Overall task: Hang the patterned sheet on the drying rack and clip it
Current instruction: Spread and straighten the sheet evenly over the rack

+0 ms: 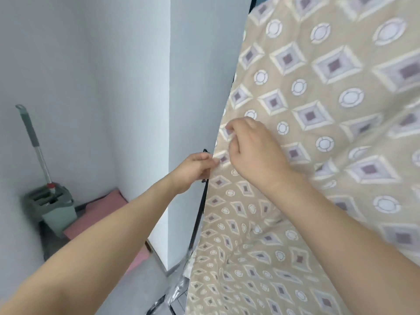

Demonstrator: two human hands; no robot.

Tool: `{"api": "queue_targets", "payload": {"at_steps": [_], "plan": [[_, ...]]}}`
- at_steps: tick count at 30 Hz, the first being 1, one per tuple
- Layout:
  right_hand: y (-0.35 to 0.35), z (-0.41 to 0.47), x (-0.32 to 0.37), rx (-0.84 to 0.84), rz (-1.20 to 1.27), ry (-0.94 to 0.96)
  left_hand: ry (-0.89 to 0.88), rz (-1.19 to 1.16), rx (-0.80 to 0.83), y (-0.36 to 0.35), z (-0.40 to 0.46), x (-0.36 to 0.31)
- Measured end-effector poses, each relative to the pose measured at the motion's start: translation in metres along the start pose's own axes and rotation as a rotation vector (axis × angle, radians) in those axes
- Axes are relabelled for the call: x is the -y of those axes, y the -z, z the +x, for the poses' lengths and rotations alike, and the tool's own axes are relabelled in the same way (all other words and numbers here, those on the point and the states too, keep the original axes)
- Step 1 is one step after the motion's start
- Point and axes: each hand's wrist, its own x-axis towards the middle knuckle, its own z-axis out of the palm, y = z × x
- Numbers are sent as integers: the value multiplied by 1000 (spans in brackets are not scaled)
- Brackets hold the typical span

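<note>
The patterned sheet (318, 137), beige with grey diamonds and white circles, hangs down the right half of the view. Its left edge runs along a black upright pole of the drying rack (200, 214). My left hand (193, 170) grips that edge of the sheet against the pole, where a small black clip part shows above and below the fingers. My right hand (252, 151) lies just to the right, fingers curled and pinching the fabric near the same edge. The rack's top bar is hidden behind the cloth.
A white wall corner (170, 133) stands directly behind the pole. At the lower left a green mop bucket (54, 205) with a grey-handled mop (34, 142) sits on the floor beside a pink mat (102, 212). Rack legs with clear plastic wrap (175, 289) spread at the bottom.
</note>
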Motion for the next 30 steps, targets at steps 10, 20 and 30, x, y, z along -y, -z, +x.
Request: {"api": "queue_targets", "payload": {"at_steps": [10,20,30], "plan": [[96,78,-32,-334,-602,-37,-341,-88,-223,-25,19,-166],[122,129,-45,-121,-833,-239,-500,-117,-355,-43,63,-249],[146,161,-33,-40,-674,-375,-432,-13,-107,-26,100,-291]]}}
